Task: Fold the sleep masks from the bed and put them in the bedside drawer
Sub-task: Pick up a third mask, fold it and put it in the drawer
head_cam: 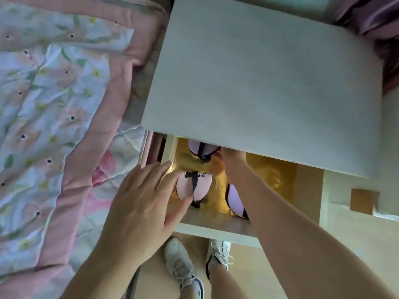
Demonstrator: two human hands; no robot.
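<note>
- Quilted bedspread w/ pink border & pale floral print point(49, 100) fills the left side; no sleep mask visible on the part of the bed in shot
- Pale wood-grain top of the bedside cabinet point(259, 83) covers the upper middle, overhanging the back of the drawer
- Open white drawer w/ shiny gold liner on its floor point(216, 222) sits pulled out under that top, toward the person; white sneakers point(183, 266) on the floor just below its front
- Left hand point(140, 203) is spread flat & open, fingertips resting on the pink folded sleep mask w/ black strap across it point(194, 186) in the drawer's left-middle; gripping nothing, looks like pressing or nudging
- Right hand point(232, 160) reaches deep to the back, fingers hidden under the cabinet top, so can't tell how open it is or if it holds anything; it's touching or right beside the lilac mask w/ black strap at the back point(200, 147)
- Third lilac mask w/ black edging point(234, 199) lies near the drawer front, partly hidden under the right forearm
- Step, my read: placing stage, three masks in, being arranged
- Next prob needs: seat the back mask flat, pull both hands clear, check bed for more, shut drawer w/o catching straps
</note>
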